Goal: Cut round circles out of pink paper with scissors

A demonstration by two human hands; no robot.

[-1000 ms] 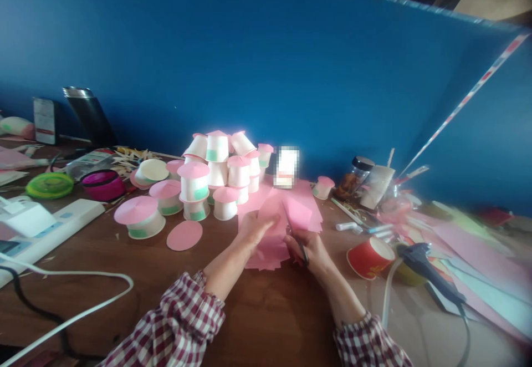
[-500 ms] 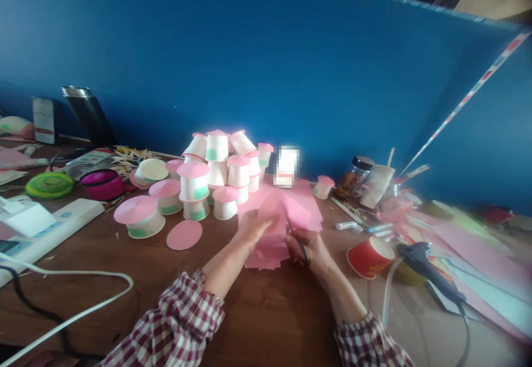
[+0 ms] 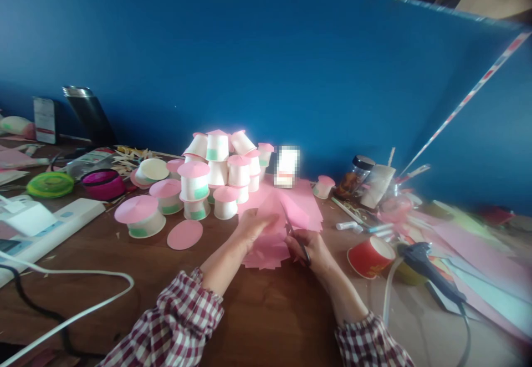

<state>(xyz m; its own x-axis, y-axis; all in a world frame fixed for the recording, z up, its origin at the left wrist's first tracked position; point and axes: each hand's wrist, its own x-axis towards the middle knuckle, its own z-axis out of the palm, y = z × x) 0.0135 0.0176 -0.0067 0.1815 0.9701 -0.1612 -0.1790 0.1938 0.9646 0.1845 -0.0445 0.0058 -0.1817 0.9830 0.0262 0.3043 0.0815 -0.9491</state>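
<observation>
My left hand (image 3: 254,228) is closed on a sheet of pink paper (image 3: 296,212), gripping its left side. In my right hand (image 3: 308,248) is a pair of scissors (image 3: 306,255), with the fingers closed around its handles. The blades (image 3: 287,218) meet the pink paper between the two hands; how far they part I cannot make out. More pink sheets (image 3: 266,256) lie in a pile underneath. To the left stand several white paper cups with pink cone tops (image 3: 194,181), some stacked. A pink paper disc (image 3: 185,235) lies flat near my left forearm.
A red paper cup (image 3: 369,257) and a dark glue gun (image 3: 432,273) with its cord lie at right. Behind them are a lidded jar (image 3: 353,177) and stacked white cups (image 3: 376,185). At left are a power strip (image 3: 62,228), cables and a black bottle (image 3: 89,115). A blue wall (image 3: 249,51) closes the back.
Both hands stay almost in place, with the scissors still at the pink paper. The paper's folded right part has shifted very slightly.
</observation>
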